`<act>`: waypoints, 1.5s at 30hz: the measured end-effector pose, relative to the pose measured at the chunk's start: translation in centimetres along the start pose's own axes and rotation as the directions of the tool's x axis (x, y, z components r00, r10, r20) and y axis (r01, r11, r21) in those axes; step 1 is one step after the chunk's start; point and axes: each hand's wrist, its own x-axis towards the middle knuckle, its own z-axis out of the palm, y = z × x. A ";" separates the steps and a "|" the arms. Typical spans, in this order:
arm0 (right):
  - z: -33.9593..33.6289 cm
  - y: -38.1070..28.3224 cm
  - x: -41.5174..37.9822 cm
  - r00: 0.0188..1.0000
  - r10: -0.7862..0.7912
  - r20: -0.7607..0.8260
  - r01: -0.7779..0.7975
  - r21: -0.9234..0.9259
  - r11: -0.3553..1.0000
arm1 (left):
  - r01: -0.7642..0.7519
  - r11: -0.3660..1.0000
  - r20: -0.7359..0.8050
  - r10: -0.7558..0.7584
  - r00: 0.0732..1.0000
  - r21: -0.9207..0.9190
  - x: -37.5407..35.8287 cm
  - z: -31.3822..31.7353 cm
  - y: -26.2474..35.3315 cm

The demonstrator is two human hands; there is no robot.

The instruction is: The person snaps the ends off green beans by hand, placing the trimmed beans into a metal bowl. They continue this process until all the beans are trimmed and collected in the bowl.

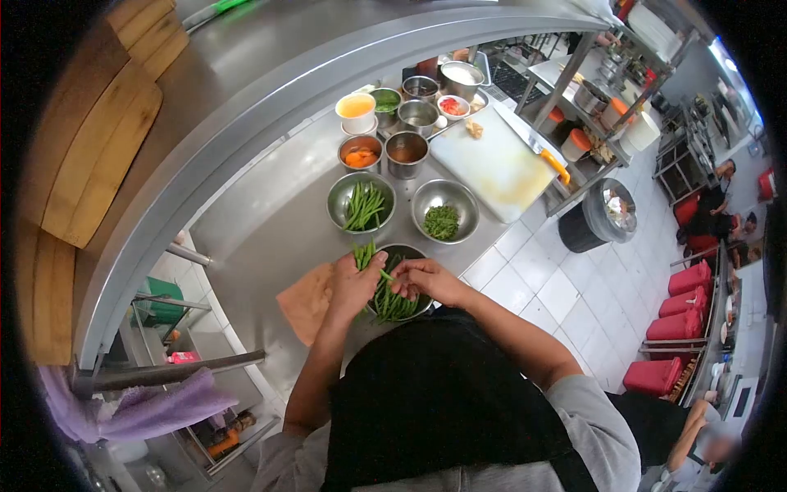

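Note:
My left hand is closed around a small bunch of green beans. Close beside it, my right hand pinches at the end of a green bean held between the two hands. Both are over a metal bowl of green beans, partly hidden by my hands and apron. Just beyond, a second steel bowl holds more green beans. To its right, another steel bowl contains chopped greens. An orange-brown cloth lies by my left wrist.
Several metal pots, one with orange pieces, stand at the back. A white cutting board carries a yellow-handled knife. A steel shelf arches overhead. A lined bin stands right. Another person is at lower right.

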 end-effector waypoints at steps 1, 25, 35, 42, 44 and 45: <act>0.2 -0.1 0.0 1.000 -0.022 0.012 0.022 -0.052 0.998 | -0.065 0.997 0.004 0.065 0.998 0.041 0.1 0.1 -0.1; -7.7 -5.2 1.9 0.782 -0.617 -0.093 0.044 -0.978 0.204 | -0.192 0.785 -0.192 0.094 0.977 -0.590 -6.1 -5.0 4.8; 0.1 1.0 1.4 0.886 -0.246 0.393 0.438 -0.883 0.168 | -0.029 0.791 -0.173 -0.098 0.980 -0.611 -2.0 -4.2 1.1; 1.5 -5.2 -1.7 0.842 -0.534 0.078 0.444 -0.662 0.603 | 0.004 0.985 0.155 0.023 0.988 -0.175 -3.4 -1.3 1.5; 1.6 -5.2 -2.2 0.856 -0.516 0.040 0.404 -0.675 0.617 | 0.028 0.998 0.307 -0.011 0.952 -0.052 -3.4 -0.6 1.8; 1.6 -5.2 -2.4 0.869 -0.495 0.001 0.363 -0.682 0.635 | 0.007 1.000 0.303 0.001 0.953 -0.025 -3.3 -0.5 1.9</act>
